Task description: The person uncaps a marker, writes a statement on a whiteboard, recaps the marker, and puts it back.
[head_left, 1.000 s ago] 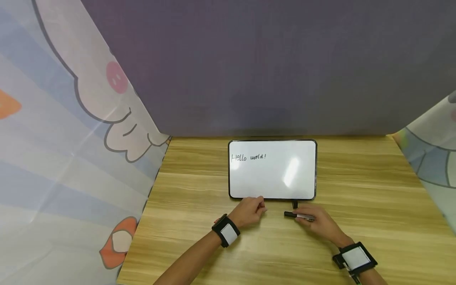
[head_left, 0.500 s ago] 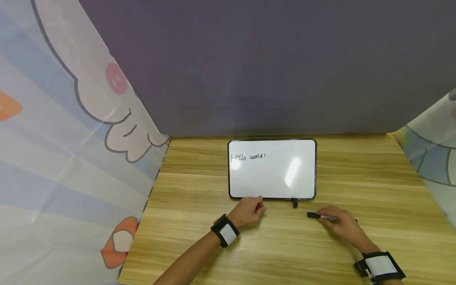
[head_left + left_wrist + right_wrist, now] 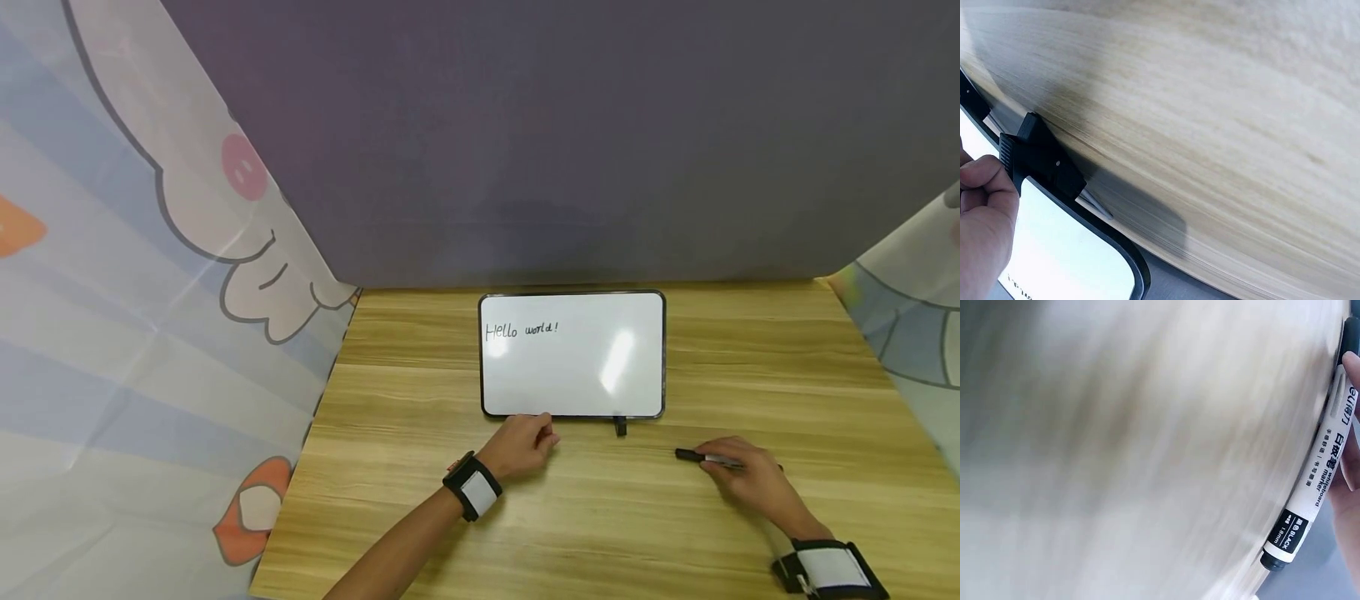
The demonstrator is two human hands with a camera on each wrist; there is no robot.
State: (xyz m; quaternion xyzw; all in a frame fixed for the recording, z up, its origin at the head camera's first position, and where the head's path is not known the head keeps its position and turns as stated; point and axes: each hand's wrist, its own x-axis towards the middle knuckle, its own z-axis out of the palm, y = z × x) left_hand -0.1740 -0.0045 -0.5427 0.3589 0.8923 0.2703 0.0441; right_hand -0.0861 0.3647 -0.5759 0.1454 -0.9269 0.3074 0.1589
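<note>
A small black-framed whiteboard with "Hello world!" written on it stands near the back of the table. My left hand is at its lower edge, fingers curled. In the left wrist view, the left hand pinches a black ridged stand foot on the board's frame. Away to the right of the board, my right hand holds a black-capped whiteboard marker low over the table. In the right wrist view the white marker shows "BLACK 1.8mm", with fingers against its cap end.
A second black stand foot juts from the board's lower right edge. The wood-grain table ends at a dark panel behind the board. A cartoon-printed sheet hangs at the left.
My right hand has moved right with the marker, away from the board's right foot, which now shows fully. The left hand has stayed at the board's lower edge.
</note>
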